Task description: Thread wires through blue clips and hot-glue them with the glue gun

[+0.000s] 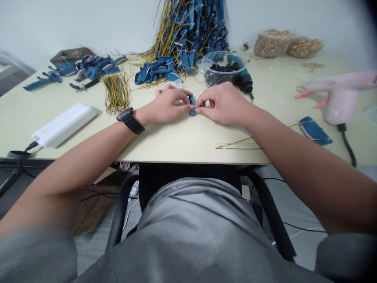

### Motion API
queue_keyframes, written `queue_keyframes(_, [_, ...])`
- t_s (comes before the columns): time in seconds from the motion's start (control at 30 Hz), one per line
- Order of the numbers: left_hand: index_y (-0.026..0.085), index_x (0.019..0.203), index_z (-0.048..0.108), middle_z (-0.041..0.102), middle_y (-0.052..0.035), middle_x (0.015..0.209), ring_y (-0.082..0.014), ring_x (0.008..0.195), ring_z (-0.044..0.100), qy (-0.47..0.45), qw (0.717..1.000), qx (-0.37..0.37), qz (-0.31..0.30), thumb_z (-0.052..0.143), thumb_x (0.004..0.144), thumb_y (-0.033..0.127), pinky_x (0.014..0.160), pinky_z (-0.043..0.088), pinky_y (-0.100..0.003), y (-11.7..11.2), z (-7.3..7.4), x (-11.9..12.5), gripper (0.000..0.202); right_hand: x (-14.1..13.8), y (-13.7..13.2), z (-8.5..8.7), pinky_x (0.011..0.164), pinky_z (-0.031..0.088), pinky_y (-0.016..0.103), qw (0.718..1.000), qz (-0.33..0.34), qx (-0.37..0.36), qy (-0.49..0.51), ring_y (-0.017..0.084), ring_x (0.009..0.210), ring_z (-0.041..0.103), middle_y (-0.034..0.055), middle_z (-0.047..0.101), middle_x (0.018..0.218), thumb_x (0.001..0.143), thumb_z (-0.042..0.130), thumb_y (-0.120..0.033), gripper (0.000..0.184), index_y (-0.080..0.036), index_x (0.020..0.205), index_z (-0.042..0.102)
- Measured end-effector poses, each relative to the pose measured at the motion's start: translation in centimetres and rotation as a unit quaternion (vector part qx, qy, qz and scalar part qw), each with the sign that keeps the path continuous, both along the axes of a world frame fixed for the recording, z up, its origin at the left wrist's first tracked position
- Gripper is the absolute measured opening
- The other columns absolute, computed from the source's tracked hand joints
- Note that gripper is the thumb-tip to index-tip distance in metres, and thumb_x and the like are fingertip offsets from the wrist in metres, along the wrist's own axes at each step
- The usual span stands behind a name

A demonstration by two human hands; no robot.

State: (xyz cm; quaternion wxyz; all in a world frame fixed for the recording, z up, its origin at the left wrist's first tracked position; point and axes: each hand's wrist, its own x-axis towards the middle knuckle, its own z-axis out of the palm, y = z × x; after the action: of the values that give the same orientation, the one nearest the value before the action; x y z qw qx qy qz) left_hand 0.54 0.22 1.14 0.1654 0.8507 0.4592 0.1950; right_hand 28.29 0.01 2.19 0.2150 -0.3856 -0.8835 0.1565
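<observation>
A small blue piece (pixel 192 106) stands between my fingertips over the middle of the table. My left hand (pixel 169 103), with a black watch on its wrist, pinches the piece from the left. From the right, my right hand (pixel 222 103) has thumb and forefinger closed at the piece's edge; whether it grips the piece or something tiny is hidden. A bundle of yellow and black wires (pixel 116 92) lies left of my left hand. Behind my right hand stands a clear tub of black parts (pixel 222 67), with a dark power tool (pixel 244 80) beside it.
A big heap of blue pieces with wires (pixel 191 35) leans on the wall; more blue pieces (pixel 91 67) lie back left. A white power strip (pixel 64 125) is at left. At right are a pink glue gun (pixel 338 92), a blue piece with wires (pixel 315 130) and bags of tan bits (pixel 271 43).
</observation>
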Motion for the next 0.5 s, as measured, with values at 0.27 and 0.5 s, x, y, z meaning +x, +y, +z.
queue_keyframes(0.27, [0.030,0.111,0.091,0.087,-0.0089,0.174,-0.0541,0.170,0.059,-0.015,1.000,0.011,-0.009,0.084,0.109,0.061,0.146,0.033,-0.088,0.27,-0.41,-0.22,0.032,-0.11,0.04,-0.21,0.100,0.057,0.052,0.998,0.023,0.047,-0.020,0.037,0.105,0.081,0.0100,0.095,0.114,0.109,0.087,-0.041,0.018,-0.031,0.105,0.101])
queue_keyframes(0.5, [0.031,0.110,0.094,0.086,-0.0091,0.176,-0.0558,0.166,0.058,-0.016,1.000,0.009,-0.004,0.088,0.106,0.064,0.143,0.037,-0.090,0.52,-0.53,-0.33,0.034,-0.43,-0.19,-0.33,0.098,0.054,0.049,0.997,0.024,0.066,-0.030,0.034,0.101,0.079,0.0094,0.093,0.106,0.108,0.085,-0.036,0.018,-0.027,0.102,0.099])
